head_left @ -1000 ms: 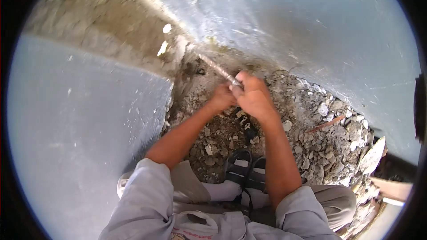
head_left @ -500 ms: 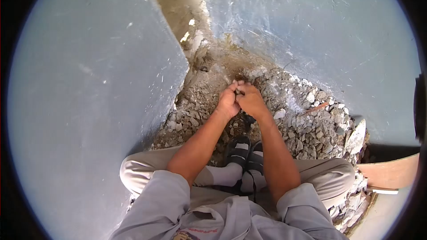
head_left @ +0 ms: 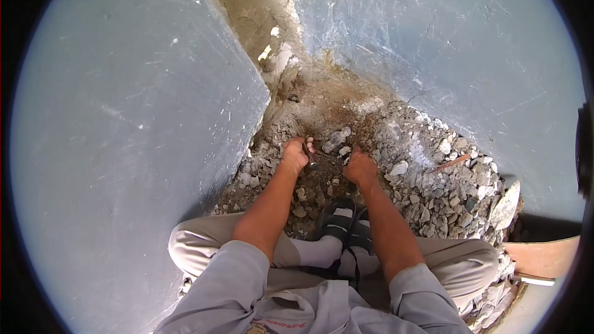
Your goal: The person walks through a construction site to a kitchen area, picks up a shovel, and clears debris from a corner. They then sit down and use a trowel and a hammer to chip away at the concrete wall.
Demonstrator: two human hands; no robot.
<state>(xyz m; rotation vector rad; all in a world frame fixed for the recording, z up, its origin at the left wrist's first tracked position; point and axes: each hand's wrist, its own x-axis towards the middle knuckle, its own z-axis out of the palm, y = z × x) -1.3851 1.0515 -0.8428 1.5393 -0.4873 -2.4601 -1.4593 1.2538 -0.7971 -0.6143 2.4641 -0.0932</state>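
Over the rubble between my feet and the wall corner, my two hands are apart. My left hand point(head_left: 297, 153) is closed, its fingers curled; a thin dark shape shows by the fingertips, too small to name. My right hand point(head_left: 360, 168) is closed in a fist close to the ground, and what it may hold is hidden. Between and just beyond them lies a pale grey stone lump point(head_left: 336, 140) on brown loose dirt point(head_left: 328, 102).
Grey smooth panels rise on the left point(head_left: 142, 117) and right point(head_left: 445, 37). Broken stones point(head_left: 433, 198) spread to the right, with a reddish stick point(head_left: 453, 162) among them. A curved tan board point(head_left: 544, 256) stands at far right. My dark sandals point(head_left: 339, 219) rest close below my hands.
My hands were together with fingers touching; they have moved apart and slightly down. The pale stone lump now shows between them.
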